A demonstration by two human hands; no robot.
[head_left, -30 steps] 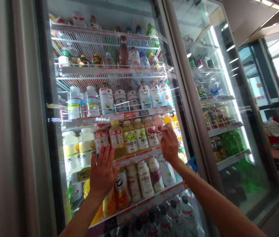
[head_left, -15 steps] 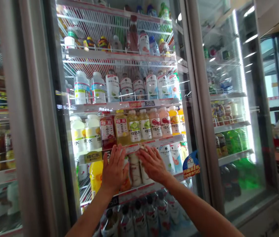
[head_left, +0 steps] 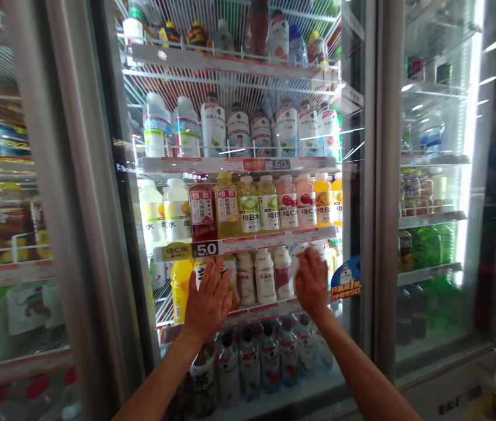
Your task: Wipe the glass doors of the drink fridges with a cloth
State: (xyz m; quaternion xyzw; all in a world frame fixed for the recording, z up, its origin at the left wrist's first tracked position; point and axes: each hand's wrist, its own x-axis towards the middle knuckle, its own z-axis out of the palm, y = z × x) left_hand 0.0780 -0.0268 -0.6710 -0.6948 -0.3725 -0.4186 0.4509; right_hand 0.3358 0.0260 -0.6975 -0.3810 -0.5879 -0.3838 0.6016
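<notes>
I face a glass-fronted drinks fridge (head_left: 111,245). My left hand (head_left: 208,304) lies flat on the glass, fingers spread and pointing up, just below a "5.0" price tag (head_left: 206,249). Behind it stand an orange juice bottle (head_left: 180,286) and pale milky bottles (head_left: 265,275). My right hand (head_left: 312,285) presses on the glass further right, fingers held together and curled. Something pale shows at its fingertips, and I cannot make out what it is. A blue and red sticker (head_left: 344,280) sits just right of that hand.
Shelves above hold a row of coloured drink bottles (head_left: 269,204) and white-labelled bottles (head_left: 239,128). Dark-capped bottles (head_left: 269,356) fill the bottom shelf. A second glass door with green bottles (head_left: 427,245) stands to the right. Another cooler (head_left: 6,234) is on the left.
Both hands have slid down the glass by about one shelf row. The right hand swung in toward the left hand, then back out to the right. My view has tilted down and to the right.
</notes>
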